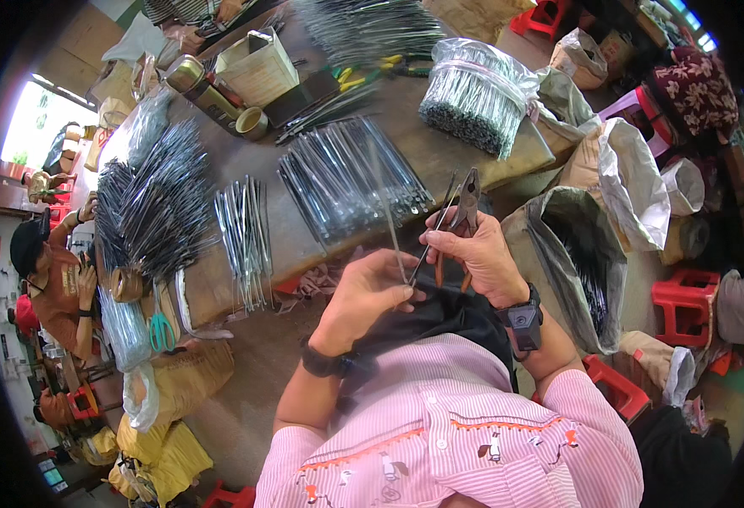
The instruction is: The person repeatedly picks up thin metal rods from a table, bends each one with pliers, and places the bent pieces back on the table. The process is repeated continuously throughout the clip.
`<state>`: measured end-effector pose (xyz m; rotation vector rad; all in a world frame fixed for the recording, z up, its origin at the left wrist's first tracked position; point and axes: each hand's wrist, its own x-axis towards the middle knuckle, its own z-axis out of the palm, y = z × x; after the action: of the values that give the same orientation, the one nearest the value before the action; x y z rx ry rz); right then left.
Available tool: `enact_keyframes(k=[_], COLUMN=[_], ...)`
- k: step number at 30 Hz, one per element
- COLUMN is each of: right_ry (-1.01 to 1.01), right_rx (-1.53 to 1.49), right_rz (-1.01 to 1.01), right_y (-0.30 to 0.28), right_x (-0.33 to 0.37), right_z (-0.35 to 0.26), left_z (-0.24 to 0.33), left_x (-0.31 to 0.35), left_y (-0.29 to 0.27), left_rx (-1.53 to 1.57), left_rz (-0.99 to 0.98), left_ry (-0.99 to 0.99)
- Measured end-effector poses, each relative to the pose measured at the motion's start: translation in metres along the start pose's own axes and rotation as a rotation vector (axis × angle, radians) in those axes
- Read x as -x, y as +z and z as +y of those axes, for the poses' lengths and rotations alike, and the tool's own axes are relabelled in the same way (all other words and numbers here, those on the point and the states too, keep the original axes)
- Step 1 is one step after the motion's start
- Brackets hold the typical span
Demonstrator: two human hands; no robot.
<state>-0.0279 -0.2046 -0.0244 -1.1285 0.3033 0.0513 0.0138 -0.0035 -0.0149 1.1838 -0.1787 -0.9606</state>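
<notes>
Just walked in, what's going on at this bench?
A person is handling thin strips. The right hand holds pliers and a dark strip; the left hand pinches a blurred pale strip close by. More strips lie in piles on the table, with a plastic-wrapped bundle to the right. Another person is at far left.

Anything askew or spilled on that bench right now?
Mildly: the dark strip heap on the left of the table lies jumbled and criss-crossed, unlike the neater strip row near its middle. No clear damage shows.
</notes>
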Motion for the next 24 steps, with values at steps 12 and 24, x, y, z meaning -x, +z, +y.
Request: enact_keyframes(k=[12, 24], right_ry=[-0.078, -0.077], right_rx=[0.096, -0.123], right_rz=[-0.006, 0.117], right_y=[0.010, -0.018], right_x=[0.007, 0.008], right_z=[0.009, 0.014], left_z=[-0.018, -0.029], left_x=[-0.010, -0.014], left_y=[-0.005, -0.004], left_rx=[0.293, 0.479], left_rz=[0.028, 0.013], left_ry=[-0.043, -0.197])
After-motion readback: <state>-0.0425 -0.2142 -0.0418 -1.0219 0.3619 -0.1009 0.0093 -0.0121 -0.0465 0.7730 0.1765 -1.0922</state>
